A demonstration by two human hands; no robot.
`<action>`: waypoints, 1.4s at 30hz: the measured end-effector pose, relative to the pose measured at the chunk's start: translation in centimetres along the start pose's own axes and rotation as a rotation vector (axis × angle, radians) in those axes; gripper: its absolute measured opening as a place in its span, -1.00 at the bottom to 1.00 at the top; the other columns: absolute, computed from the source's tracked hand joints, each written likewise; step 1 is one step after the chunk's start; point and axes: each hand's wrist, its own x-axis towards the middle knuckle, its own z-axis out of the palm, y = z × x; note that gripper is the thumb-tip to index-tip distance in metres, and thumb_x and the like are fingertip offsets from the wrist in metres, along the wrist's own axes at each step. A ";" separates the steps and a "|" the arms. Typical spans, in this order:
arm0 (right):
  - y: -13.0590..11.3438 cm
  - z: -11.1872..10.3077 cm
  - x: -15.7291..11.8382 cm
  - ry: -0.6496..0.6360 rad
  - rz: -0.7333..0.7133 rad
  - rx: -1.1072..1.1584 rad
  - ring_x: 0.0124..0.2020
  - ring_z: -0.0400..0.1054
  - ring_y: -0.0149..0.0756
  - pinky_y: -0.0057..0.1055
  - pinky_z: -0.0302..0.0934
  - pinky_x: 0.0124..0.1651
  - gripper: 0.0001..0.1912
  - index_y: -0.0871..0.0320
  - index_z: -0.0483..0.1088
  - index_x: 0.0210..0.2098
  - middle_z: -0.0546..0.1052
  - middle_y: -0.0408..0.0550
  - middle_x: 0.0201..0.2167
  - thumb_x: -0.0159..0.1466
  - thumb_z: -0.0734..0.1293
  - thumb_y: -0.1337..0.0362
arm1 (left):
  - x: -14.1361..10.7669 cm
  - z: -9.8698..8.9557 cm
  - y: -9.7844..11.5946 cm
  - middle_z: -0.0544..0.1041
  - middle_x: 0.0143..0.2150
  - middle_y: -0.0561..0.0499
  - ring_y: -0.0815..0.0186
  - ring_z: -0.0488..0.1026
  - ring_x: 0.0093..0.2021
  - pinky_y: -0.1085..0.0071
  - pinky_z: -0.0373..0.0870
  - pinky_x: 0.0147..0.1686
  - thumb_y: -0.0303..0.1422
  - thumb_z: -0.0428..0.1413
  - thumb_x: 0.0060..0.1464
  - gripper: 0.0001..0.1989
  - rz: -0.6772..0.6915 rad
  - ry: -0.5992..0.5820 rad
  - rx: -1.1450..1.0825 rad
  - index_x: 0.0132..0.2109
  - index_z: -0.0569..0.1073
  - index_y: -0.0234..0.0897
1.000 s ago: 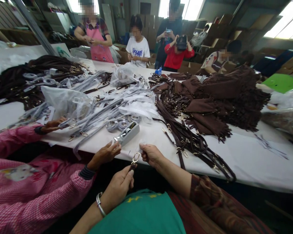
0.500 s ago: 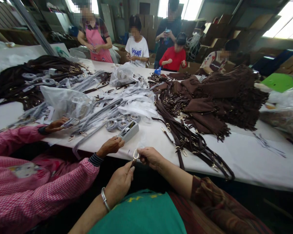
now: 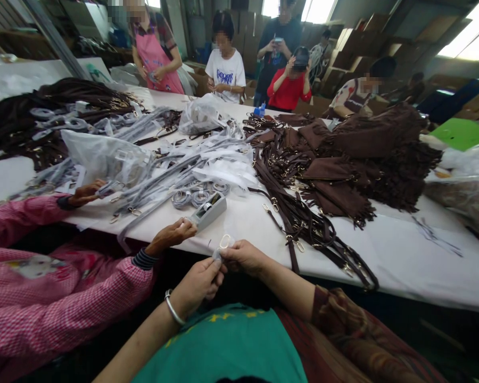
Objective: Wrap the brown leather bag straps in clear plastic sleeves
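Note:
Close together at the table's front edge, my two hands pinch around a gold-coloured metal clasp (image 3: 225,241) with an oval loop. My left hand (image 3: 198,284), a silver bangle on its wrist, is closed at the clasp's lower end, where whitish film (image 3: 217,255) shows at the fingertips. My right hand (image 3: 245,257) is closed beside the loop, thumb and finger on the film and clasp. The strap below is hidden by my fingers. Just beyond lies a grey tape dispenser (image 3: 211,211), with a co-worker's hand (image 3: 173,234) at its near end.
Brown straps with gold clasps (image 3: 327,239) hang over the front edge on the right. Behind them are piled brown fringed pieces (image 3: 367,154). Film-wrapped straps (image 3: 163,175) and a clear plastic bag (image 3: 107,159) lie left. Several people stand or sit across the table (image 3: 407,250).
Whitish film now covers the clasp's lower end, where the dark strap end showed before. My hands have drawn closer together. The co-worker's hand has shifted slightly left; a person opposite has raised both hands to the head.

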 end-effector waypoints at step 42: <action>1.2 2.3 -5.0 0.043 -0.286 -0.513 -0.53 0.26 -0.44 -0.53 0.08 -0.49 -0.78 0.24 0.50 -0.47 0.45 -0.16 -0.57 0.22 0.30 0.27 | -2.2 2.5 -1.5 0.45 -0.34 -0.02 0.27 0.38 -0.34 0.41 0.37 -0.30 0.00 -0.05 0.22 -0.60 0.360 0.169 0.456 -0.17 0.40 -0.26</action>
